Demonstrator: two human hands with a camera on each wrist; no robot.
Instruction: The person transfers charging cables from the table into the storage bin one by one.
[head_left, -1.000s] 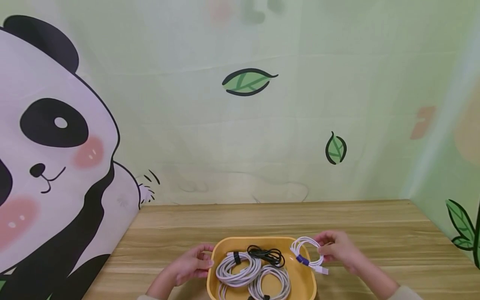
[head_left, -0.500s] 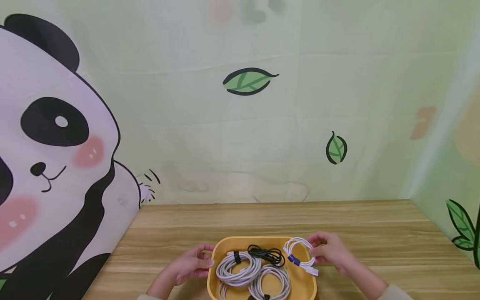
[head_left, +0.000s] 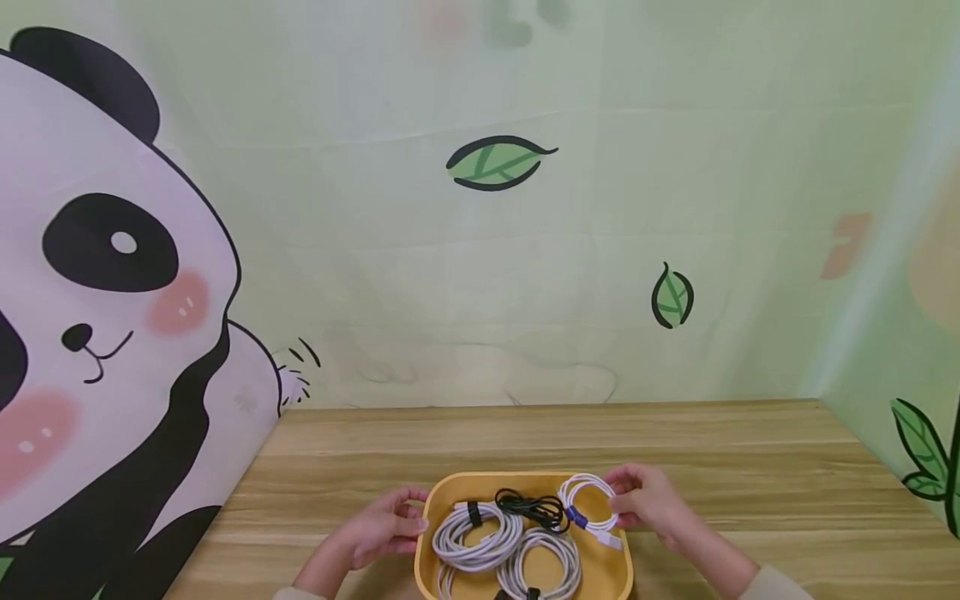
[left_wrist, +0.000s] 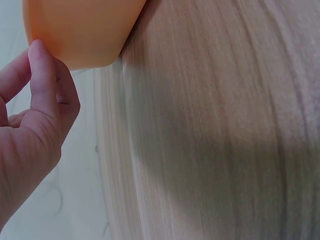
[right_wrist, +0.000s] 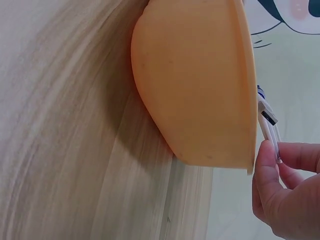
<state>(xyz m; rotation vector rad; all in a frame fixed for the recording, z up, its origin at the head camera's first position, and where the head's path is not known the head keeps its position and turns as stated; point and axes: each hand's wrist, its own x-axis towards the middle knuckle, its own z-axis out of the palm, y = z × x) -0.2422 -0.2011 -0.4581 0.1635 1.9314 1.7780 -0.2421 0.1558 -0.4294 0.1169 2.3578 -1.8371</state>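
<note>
A yellow plastic bin (head_left: 617,575) stands at the front of the table. My left hand (head_left: 378,532) pinches its left rim between thumb and fingers; in the left wrist view the thumb lies against the bin's wall (left_wrist: 85,30). Over the bin's back right corner, my right hand (head_left: 651,504) holds a coiled white USB cable (head_left: 602,528) by its right edge, thumb against fingers. A purple strap (head_left: 576,517) ties this coil, and its plug (head_left: 610,540) hangs toward the right rim. In the right wrist view the cable (right_wrist: 274,135) shows just above the rim.
Inside the bin lie a large grey cable coil (head_left: 450,554), a smaller grey coil (head_left: 573,567) and a black cable bundle (head_left: 536,510). Behind the wooden table (head_left: 525,433) hangs a pale green backdrop (head_left: 375,250) printed with a panda and leaves.
My right hand has moved left with the white USB cable, from beyond the right rim to over the bin's back right corner. The left hand and the bin have stayed put.
</note>
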